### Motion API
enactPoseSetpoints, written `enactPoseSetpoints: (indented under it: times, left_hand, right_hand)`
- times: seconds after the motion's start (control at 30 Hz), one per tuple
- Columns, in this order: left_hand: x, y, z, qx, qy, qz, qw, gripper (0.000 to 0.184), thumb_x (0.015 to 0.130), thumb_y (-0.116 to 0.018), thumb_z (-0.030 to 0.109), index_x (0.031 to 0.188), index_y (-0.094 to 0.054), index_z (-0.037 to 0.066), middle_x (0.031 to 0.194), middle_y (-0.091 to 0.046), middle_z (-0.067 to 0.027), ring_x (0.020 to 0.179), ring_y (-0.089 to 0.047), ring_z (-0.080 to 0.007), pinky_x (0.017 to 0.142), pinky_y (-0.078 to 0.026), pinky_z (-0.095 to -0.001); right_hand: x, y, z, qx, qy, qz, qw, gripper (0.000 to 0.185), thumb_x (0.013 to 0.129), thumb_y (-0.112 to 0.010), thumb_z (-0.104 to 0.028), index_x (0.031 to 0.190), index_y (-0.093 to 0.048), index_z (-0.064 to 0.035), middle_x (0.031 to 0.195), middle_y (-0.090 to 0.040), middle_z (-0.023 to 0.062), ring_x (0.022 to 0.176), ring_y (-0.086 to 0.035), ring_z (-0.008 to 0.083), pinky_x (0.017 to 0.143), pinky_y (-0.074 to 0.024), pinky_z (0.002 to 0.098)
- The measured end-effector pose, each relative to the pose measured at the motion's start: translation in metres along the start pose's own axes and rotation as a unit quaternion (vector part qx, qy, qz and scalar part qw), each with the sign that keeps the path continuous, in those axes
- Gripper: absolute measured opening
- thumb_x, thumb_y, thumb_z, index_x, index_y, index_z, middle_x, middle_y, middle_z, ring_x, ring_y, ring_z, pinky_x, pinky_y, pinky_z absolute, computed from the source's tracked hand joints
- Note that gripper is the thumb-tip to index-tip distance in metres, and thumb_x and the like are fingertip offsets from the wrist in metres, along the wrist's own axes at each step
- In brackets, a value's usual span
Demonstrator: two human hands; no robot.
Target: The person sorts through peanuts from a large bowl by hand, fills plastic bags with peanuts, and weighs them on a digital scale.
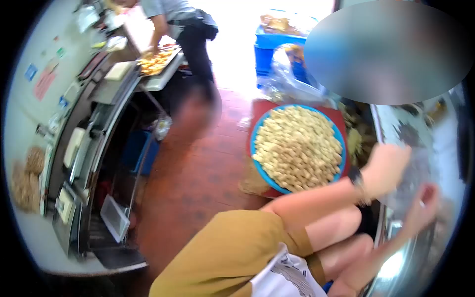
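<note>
On the right, above the work table [448, 133], my left hand [387, 171] has a dark watch at the wrist. Its fingers look curled in, and what they may hold is hidden. My right hand [423, 208] is lower and farther right, its fingers bent together around a small dark reddish spot that is too blurred to name. Clear, plastic-like material [416, 171] shows between and behind the hands. Left of my left forearm, a round blue basin [255, 161] is heaped with small pale dough-like pieces [297, 148].
The basin rests on a red surface [257, 111]. Behind it are blue crates [264, 54] and a clear plastic bag [284, 74]. Across the tiled floor [183, 198], another person [180, 24] reaches over a tray of golden pieces [156, 63]. Shelving [106, 128] lines the left wall.
</note>
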State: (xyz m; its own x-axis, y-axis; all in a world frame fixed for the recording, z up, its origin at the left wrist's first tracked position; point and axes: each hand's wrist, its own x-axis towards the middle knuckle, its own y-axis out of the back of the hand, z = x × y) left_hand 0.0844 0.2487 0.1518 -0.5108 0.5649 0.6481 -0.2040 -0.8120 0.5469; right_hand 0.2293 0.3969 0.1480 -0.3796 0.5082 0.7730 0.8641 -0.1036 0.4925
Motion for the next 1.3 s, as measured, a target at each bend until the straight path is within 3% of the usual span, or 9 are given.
enactPoseSetpoints:
  times: [0.2, 0.3, 0.37, 0.57, 0.73, 0.87, 0.97, 1.2, 1.3]
  left_hand:
    - [0.007, 0.004, -0.047, 0.065, 0.107, -0.176, 0.976, 0.016, 0.083, -0.065, 0.022, 0.091, -0.067, 0.008, 0.083, -0.069, -0.0182, 0.083, -0.068, -0.0378, 0.073, -0.054, -0.0478]
    - [-0.004, -0.005, -0.071, 0.096, 0.074, -0.282, 0.952, 0.018, 0.084, -0.065, 0.024, 0.092, -0.067, 0.008, 0.087, -0.070, -0.0176, 0.088, -0.067, -0.0362, 0.077, -0.052, -0.0465]
    - [-0.010, -0.010, -0.087, 0.102, 0.068, -0.325, 0.938, 0.018, 0.084, -0.067, 0.024, 0.092, -0.066, 0.008, 0.086, -0.070, -0.0161, 0.087, -0.067, -0.0351, 0.076, -0.052, -0.0448]
    - [-0.039, -0.007, -0.107, 0.094, 0.090, -0.222, 0.966, 0.022, 0.084, -0.067, 0.023, 0.100, -0.062, 0.008, 0.082, -0.069, -0.0152, 0.084, -0.067, -0.0343, 0.074, -0.051, -0.0451]
    - [-0.060, -0.010, -0.115, 0.149, 0.078, -0.294, 0.941, 0.025, 0.086, -0.065, 0.023, 0.105, -0.060, 0.008, 0.081, -0.068, -0.0138, 0.085, -0.066, -0.0329, 0.073, -0.050, -0.0437]
    - [-0.066, 0.003, -0.109, 0.069, 0.200, -0.259, 0.943, 0.022, 0.087, -0.066, 0.023, 0.105, -0.061, 0.010, 0.069, -0.066, -0.0084, 0.069, -0.066, -0.0246, 0.063, -0.049, -0.0373]
    - [-0.071, 0.013, -0.105, 0.084, 0.153, -0.185, 0.967, 0.021, 0.087, -0.067, 0.021, 0.104, -0.061, 0.010, 0.065, -0.065, -0.0064, 0.063, -0.065, -0.0220, 0.059, -0.047, -0.0365]
    - [-0.070, 0.021, -0.087, 0.061, 0.198, -0.225, 0.952, 0.029, 0.084, -0.072, 0.024, 0.106, -0.060, 0.009, 0.063, -0.061, -0.0041, 0.061, -0.060, -0.0212, 0.059, -0.045, -0.0358]
    - [-0.074, 0.021, -0.097, 0.069, 0.242, -0.266, 0.931, 0.031, 0.082, -0.071, 0.026, 0.105, -0.060, 0.008, 0.075, -0.067, -0.0104, 0.075, -0.066, -0.0312, 0.067, -0.049, -0.0421]
  right_hand:
    - [-0.034, -0.041, -0.018, 0.126, -0.080, -0.019, 0.989, 0.007, 0.086, -0.064, -0.001, 0.091, -0.060, -0.0045, 0.078, -0.059, 0.0026, 0.068, -0.058, 0.0113, 0.062, -0.0495, 0.0282]
    - [-0.051, -0.061, -0.026, 0.065, -0.054, -0.141, 0.986, 0.008, 0.081, -0.059, 0.003, 0.087, -0.057, -0.0019, 0.080, -0.060, 0.0165, 0.068, -0.062, 0.0305, 0.064, -0.0490, 0.0376]
    - [-0.067, -0.081, -0.017, 0.105, -0.054, -0.172, 0.978, 0.006, 0.082, -0.057, 0.005, 0.084, -0.054, -0.0006, 0.077, -0.057, 0.0170, 0.070, -0.058, 0.0343, 0.066, -0.0462, 0.0419]
    - [-0.071, -0.080, -0.031, 0.136, -0.059, -0.145, 0.978, 0.008, 0.082, -0.058, 0.005, 0.085, -0.053, -0.0014, 0.081, -0.056, 0.0162, 0.074, -0.059, 0.0361, 0.066, -0.0467, 0.0430]
    - [-0.088, -0.099, -0.022, 0.109, -0.014, -0.183, 0.977, 0.013, 0.081, -0.057, 0.007, 0.089, -0.052, -0.0021, 0.086, -0.056, 0.0160, 0.078, -0.058, 0.0384, 0.066, -0.0463, 0.0454]
    - [-0.078, -0.085, -0.030, 0.116, -0.004, -0.143, 0.983, 0.015, 0.080, -0.057, 0.010, 0.089, -0.053, -0.0015, 0.085, -0.056, 0.0158, 0.072, -0.058, 0.0355, 0.063, -0.0458, 0.0419]
    - [-0.069, -0.076, -0.033, 0.081, 0.025, -0.110, 0.990, 0.015, 0.080, -0.057, 0.010, 0.088, -0.053, -0.0022, 0.085, -0.057, 0.0152, 0.072, -0.059, 0.0357, 0.063, -0.0459, 0.0421]
    - [-0.055, -0.075, -0.039, 0.033, 0.038, -0.166, 0.985, 0.011, 0.081, -0.054, 0.006, 0.088, -0.053, -0.0028, 0.086, -0.056, 0.0133, 0.082, -0.060, 0.0367, 0.070, -0.0478, 0.0468]
    - [-0.070, -0.099, -0.025, 0.035, 0.025, -0.247, 0.968, 0.007, 0.081, -0.054, 0.005, 0.082, -0.056, -0.0016, 0.087, -0.056, 0.0132, 0.083, -0.061, 0.0353, 0.072, -0.0487, 0.0455]
